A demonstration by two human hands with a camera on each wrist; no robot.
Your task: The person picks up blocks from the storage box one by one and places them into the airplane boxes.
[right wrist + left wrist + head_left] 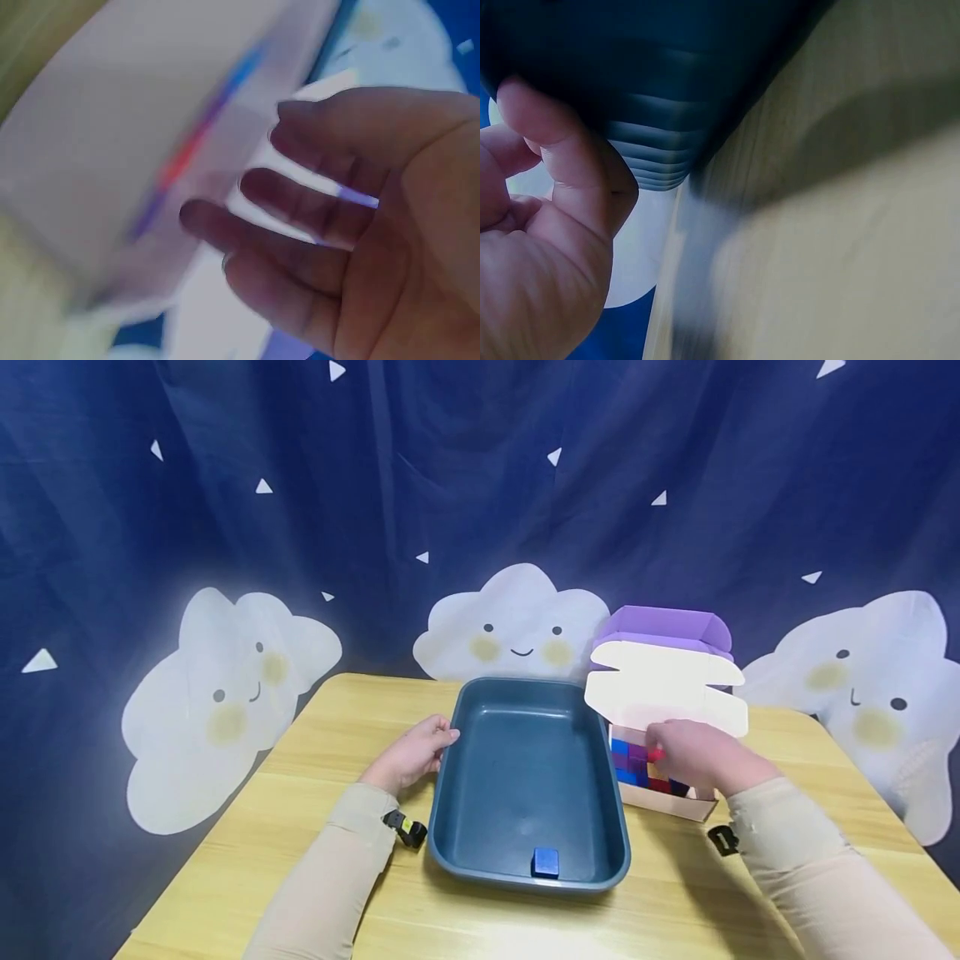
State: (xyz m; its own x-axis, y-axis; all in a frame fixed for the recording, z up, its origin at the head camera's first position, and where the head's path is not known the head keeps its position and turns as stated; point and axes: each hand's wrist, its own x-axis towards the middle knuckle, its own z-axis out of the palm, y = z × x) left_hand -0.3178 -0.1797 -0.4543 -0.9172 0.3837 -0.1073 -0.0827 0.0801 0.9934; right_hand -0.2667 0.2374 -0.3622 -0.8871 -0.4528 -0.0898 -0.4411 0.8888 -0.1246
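A dark teal tray stands on the table, with one blue block inside near its front wall. At the tray's left rim, my left hand holds the edge, thumb on top and fingers against the ribbed outer wall. Over an opened cardboard box to the tray's right hangs my right hand, fingers loosely bent and spread. Blue, purple, red and orange blocks fill the box. Just by the right fingertips shows a red block; the right wrist view shows nothing between the fingers.
The box's lid, white inside and purple outside, is folded back behind it. A wooden table carries everything, and a blue curtain with cloud prints hangs close behind its far edge.
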